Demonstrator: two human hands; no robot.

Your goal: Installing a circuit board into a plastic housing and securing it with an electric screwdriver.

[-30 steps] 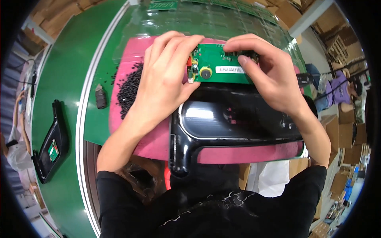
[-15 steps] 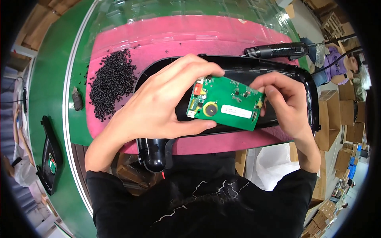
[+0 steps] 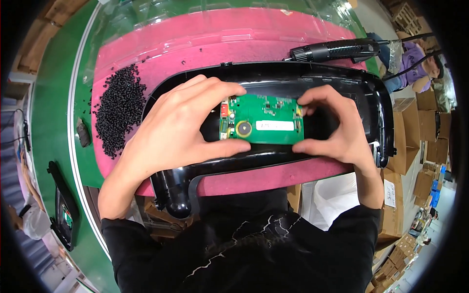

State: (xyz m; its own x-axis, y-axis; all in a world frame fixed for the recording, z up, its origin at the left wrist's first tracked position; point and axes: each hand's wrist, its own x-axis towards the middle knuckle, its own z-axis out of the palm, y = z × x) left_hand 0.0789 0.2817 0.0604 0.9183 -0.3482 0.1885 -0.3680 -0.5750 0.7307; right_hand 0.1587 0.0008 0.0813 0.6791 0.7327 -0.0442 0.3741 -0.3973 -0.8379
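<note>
Between my two hands is a green circuit board (image 3: pixel 273 110) with a white label, a round dark part and a red connector at its left end. My left hand (image 3: pixel 181 122) grips the board's left end, thumb at the near edge and fingers at the far edge. At the other end my right hand (image 3: pixel 337 124) has thumb and fingers closed on the right corners. The board lies level over a black plastic housing (image 3: pixel 220 163), a long shallow shell. Whether the board touches the shell's floor, I cannot tell.
A pile of small black screws (image 3: pixel 117 107) lies on the pink mat (image 3: pixel 264 180) to the left. Behind the housing rests a black electric screwdriver (image 3: pixel 337 50). Clear plastic trays (image 3: pixel 215 36) span the back. Another black shell (image 3: pixel 63 210) with a board sits on the green table (image 3: pixel 53 122).
The board has levelled out and moved left. My right hand has changed from a pinch at the board's right edge to a wider hold on its corners. The housing has shifted slightly left.
</note>
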